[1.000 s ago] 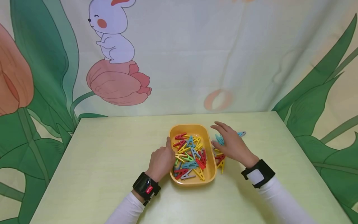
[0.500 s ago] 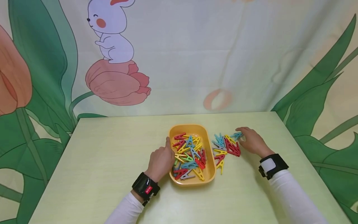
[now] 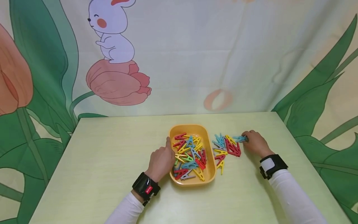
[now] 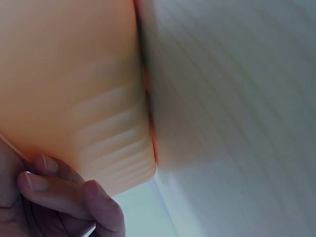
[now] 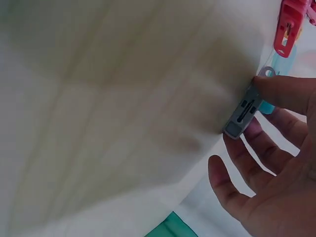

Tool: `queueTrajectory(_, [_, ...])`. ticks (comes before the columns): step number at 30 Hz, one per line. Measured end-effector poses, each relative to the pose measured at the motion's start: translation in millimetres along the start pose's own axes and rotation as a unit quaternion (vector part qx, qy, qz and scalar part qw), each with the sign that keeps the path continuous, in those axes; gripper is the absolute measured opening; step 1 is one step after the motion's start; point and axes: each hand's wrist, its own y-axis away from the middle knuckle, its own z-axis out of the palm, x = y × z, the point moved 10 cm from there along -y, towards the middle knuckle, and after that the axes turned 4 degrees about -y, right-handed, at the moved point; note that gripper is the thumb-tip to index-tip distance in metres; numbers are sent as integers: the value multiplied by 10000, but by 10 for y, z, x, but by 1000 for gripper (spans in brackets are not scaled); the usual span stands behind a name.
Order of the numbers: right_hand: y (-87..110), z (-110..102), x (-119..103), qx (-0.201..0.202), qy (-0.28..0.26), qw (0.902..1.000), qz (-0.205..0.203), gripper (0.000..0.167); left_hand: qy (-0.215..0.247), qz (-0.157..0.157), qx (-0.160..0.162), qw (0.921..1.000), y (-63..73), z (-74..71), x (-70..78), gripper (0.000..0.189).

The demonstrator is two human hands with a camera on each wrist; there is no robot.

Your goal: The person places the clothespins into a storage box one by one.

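Note:
In the head view, a yellow-orange plastic tray (image 3: pixel 193 183) holds several red, yellow, blue, green and grey clothespins (image 3: pixel 189 158). My left hand (image 3: pixel 160 161) holds the tray's left side, its index finger straight along the rim; in the left wrist view, curled fingers (image 4: pixel 64 195) lie at the outer wall. To the right of the tray, my right hand (image 3: pixel 255 143) pinches a grey clothespin (image 5: pixel 243 114) at the edge of a loose pile. Against it lies a blue clothespin (image 3: pixel 239 138). Whether the fingers also hold the blue one is unclear.
Several loose clothespins lie right of the tray, with red ones (image 3: pixel 232 147), blue ones (image 3: pixel 219 140) and a yellow one (image 3: pixel 221 168). Behind the pale wooden table (image 3: pixel 117 155) hangs a printed curtain (image 3: pixel 179 62) with a rabbit and flowers.
My right hand has moved right from beside the tray to the pile's far end and now pinches a clothespin there. The blue clothespin beside it has turned slightly. My left hand stays put.

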Motion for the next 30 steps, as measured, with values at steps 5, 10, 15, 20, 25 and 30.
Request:
queueTrajectory(5, [34, -12, 37, -35, -21, 10000, 46, 34, 9, 39, 55, 10000, 0, -2, -1, 57])
queueTrajectory(10, [121, -147, 36, 143, -91, 9999, -22, 33, -36, 115, 69, 9999, 4, -1, 11, 57])
queueTrajectory(15, [243, -389, -181, 504, -97, 9980, -372, 33, -61, 69, 32, 10000, -5, 0, 4, 57])
queueTrajectory(20, [370, -583, -626, 665, -152, 9955, -657, 36, -33, -10, -39, 10000, -11, 5, -9, 57])
queueTrajectory(25, [479, -661, -1150, 741, -161, 9919, -1020, 35, -4, -53, -105, 9999, -17, 23, -17, 57])
queueTrajectory(30, [580, -629, -1664, 838, 42, 9809, -1753, 33, -9, -49, -119, 9999, -19, 41, -3, 58])
